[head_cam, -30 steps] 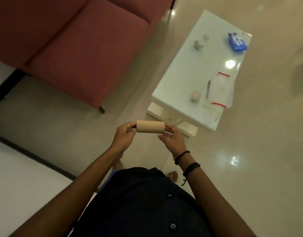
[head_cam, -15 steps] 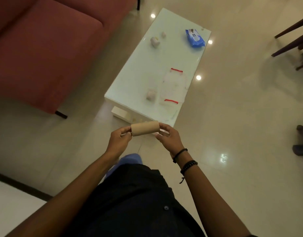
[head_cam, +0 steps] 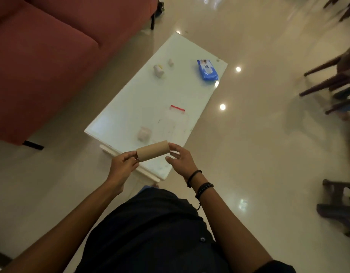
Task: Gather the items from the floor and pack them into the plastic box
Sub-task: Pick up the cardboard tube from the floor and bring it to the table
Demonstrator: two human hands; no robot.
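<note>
The left hand (head_cam: 123,166) pinches one end of a brown cardboard tube (head_cam: 153,150) between fingertips and thumb, while the right hand (head_cam: 180,159) steadies the other end with its fingers curled loosely about the rim — the tube lies almost level between the two, tilted a little upward toward the right of the frame. Dark bead bracelets (head_cam: 203,188) ring the right wrist.

Just beyond the tube, in the middle of the frame, stands a white table (head_cam: 130,107). On its near part sits a clear plastic box (head_cam: 170,123) with a red clip at its far edge; the box is so transparent that its walls are hard to trace. Just left of it rests a small pale roll (head_cam: 144,133). Farther up the table lie two more small pale items (head_cam: 158,70) — and toward the upper right corner, a blue packet of wipes (head_cam: 207,70).

A red sofa (head_cam: 52,56) fills the upper left of the frame. Dark chair legs (head_cam: 328,83) blur at the right edge, over a glossy cream floor (head_cam: 259,154).
</note>
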